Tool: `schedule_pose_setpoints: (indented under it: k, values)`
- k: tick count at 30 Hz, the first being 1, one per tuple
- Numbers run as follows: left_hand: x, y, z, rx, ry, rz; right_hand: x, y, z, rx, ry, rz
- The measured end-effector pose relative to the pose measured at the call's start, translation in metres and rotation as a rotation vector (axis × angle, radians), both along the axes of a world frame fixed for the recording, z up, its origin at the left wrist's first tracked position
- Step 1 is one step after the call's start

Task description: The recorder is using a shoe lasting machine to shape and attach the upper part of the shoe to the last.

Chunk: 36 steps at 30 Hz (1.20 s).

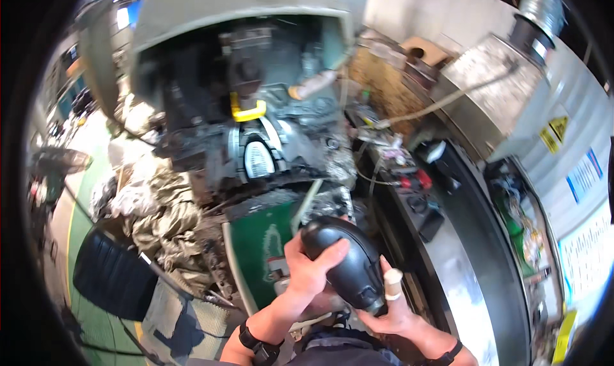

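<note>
A glossy black rounded shell [348,263], with a seam running along its side, is held up in front of my body between both hands. Fingers and thumb of my left hand [310,263] close around its upper left side, the thumb lying across the top. My right hand [396,308] grips its lower right end, and a pale wrap [393,284] covers one of its fingers. Beyond the shell, a dark machine [192,123] holds a bright white oval piece [259,159] below a yellow bracket [248,110].
A green-lined tray [256,235] lies between me and the machine. At left stand a black chair [112,273] and crumpled beige sacks [173,206]. To the right runs a metal bench [457,276] with a red-and-black tool [416,179]; a pale hose [448,100] stretches above it.
</note>
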State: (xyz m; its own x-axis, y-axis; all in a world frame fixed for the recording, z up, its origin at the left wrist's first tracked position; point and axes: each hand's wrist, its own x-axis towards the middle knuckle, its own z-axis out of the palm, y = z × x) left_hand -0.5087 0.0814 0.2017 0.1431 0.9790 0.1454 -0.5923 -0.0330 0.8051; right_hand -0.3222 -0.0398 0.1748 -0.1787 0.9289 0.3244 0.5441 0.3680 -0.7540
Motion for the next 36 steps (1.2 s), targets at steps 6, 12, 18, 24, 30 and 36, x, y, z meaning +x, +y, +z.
schedule_pose_setpoints:
  k: [6, 12, 18, 24, 30, 36]
  values:
    - [0.07, 0.033, -0.012, -0.727, -0.2, -0.301, 0.066, -0.036, 0.015, 0.221, -0.029, -0.054]
    - [0.167, 0.013, -0.039, -0.621, -0.148, -0.378, 0.112, -0.058, -0.018, 0.497, 0.136, -0.461]
    - [0.29, -0.021, -0.096, -0.611, 0.089, -0.581, 0.186, -0.122, -0.053, 0.169, 0.588, -0.697]
    - [0.365, -0.081, -0.196, -0.513, 0.765, -0.971, 0.278, -0.252, -0.152, -0.046, 1.385, -1.344]
    - [0.342, -0.069, -0.231, -0.162, 0.914, -0.866, 0.36, -0.559, -0.195, 0.032, 1.812, -1.627]
    - [0.394, -0.019, -0.243, -0.035, 1.059, -0.796, 0.353, -0.777, -0.233, 0.491, 1.122, -2.569]
